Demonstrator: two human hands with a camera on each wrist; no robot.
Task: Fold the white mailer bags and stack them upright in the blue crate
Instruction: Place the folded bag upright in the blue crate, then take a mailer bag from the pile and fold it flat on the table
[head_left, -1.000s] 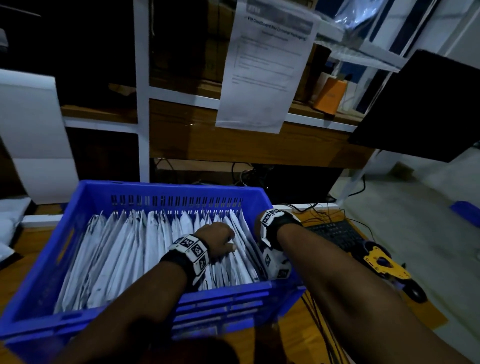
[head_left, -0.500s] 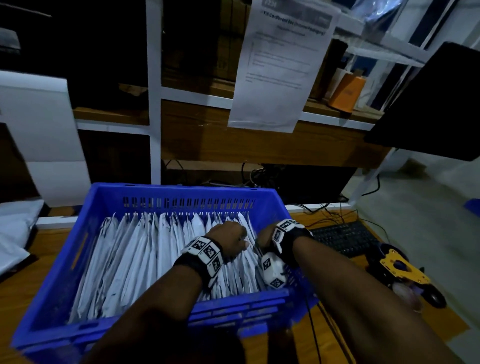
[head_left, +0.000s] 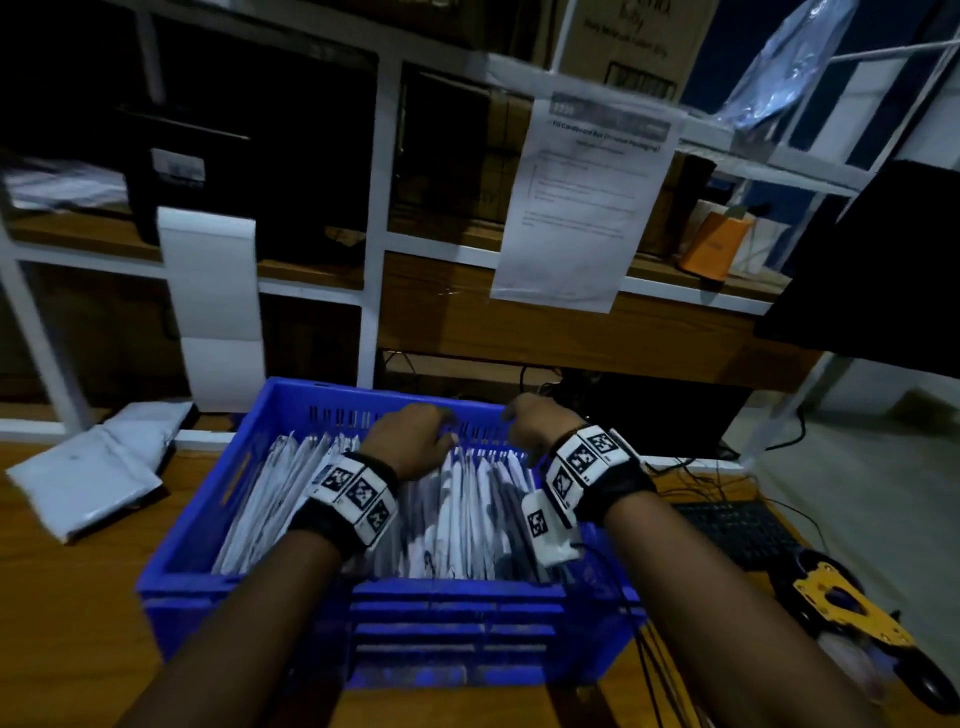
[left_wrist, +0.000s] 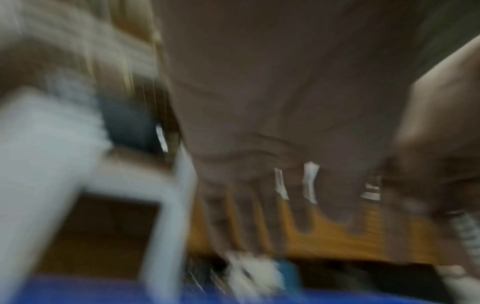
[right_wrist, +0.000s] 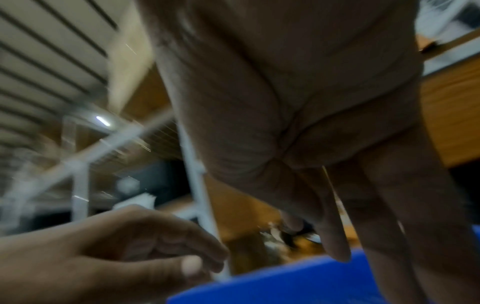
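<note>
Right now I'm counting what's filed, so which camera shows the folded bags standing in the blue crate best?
The head view: the white mailer bags stand in a row inside the blue crate, seen from above. The left wrist view is blurred, showing only a blue strip. The right wrist view shows just a piece of crate rim, no bags.

Your left wrist: a black band (head_left: 332, 519) carries a row of white blocks (head_left: 358, 493) printed with black square-pattern markers.
Your right wrist: the same black band (head_left: 618, 488) and marker blocks (head_left: 587, 457), plus a white marker-tagged housing (head_left: 545, 527) hanging on the inner side.
Your forearms: bare, no sleeves.
Your left hand (head_left: 410, 441) and right hand (head_left: 535, 418): no gloves.
</note>
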